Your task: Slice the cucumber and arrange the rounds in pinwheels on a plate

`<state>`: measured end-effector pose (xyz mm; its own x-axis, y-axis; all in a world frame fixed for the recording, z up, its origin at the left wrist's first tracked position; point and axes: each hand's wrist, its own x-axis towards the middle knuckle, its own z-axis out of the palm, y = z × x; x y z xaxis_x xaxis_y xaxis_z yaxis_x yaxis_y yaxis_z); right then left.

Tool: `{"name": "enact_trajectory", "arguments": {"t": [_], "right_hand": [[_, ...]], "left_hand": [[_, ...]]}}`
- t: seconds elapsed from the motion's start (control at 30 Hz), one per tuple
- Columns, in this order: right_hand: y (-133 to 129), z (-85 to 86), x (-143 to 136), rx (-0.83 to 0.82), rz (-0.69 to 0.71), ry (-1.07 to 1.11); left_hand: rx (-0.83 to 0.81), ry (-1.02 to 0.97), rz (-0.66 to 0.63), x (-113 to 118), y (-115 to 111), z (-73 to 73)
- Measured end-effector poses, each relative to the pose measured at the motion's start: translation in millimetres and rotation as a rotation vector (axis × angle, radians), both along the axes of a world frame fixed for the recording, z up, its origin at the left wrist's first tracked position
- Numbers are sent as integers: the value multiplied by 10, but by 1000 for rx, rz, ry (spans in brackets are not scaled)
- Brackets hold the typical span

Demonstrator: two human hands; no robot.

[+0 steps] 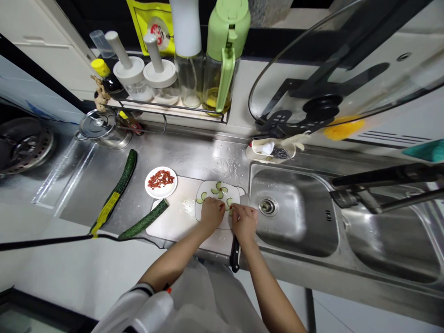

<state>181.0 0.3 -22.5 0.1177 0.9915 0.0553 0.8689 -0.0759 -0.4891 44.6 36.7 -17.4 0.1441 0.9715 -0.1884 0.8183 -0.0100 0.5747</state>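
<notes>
My left hand reaches over the near part of a square white plate, fingers curled together; what they hold, if anything, is hidden. At the plate's right edge my right hand pinches a small red bit that looks like a goji berry. Curved cucumber slices lie on the plate in pinwheel shapes, the far one with a red dot at its centre. Beneath is a white cutting board. A knife's black handle sticks out below my right hand. Left of the board stands a small round plate of goji berries.
A cut cucumber rests across the board's left edge; a whole cucumber with a yellow label lies farther left. A steel pot stands behind. The sink is at right, a sponge holder behind it, a seasoning rack above.
</notes>
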Motion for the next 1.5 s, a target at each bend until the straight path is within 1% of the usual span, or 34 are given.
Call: {"name": "enact_trajectory", "arguments": {"t": [0.13,0.27,0.33,0.43,0.57,0.9,1.03,1.2,1.37,1.5], "right_hand": [[275,35,-96,-17,24,-23],[575,13,-232,-43,37,-72],[681,-5,-280,-65,52,-102],[767,-23,-316,-90,68,-132],[794,-30,-332,-106,85,-150],[785,-57,-334,-87,87,-141],[748,-76,-308,-47,134,-119],[723,-88,-292,-47,193,-133],[727,-90,-294,-50,178,-136],[729,-108,-295,-40,177,-134]], "left_hand": [[14,10,43,-126,-2,7],[48,18,89,-255,-2,12],[55,14,100,-300,-3,22],[37,16,120,-338,-2,38],[-3,40,133,-357,3,43],[6,28,141,-387,7,44],[35,29,136,-380,-8,29],[38,22,124,-380,-27,42],[12,27,125,-385,-24,69],[20,27,123,-380,-28,57]]}}
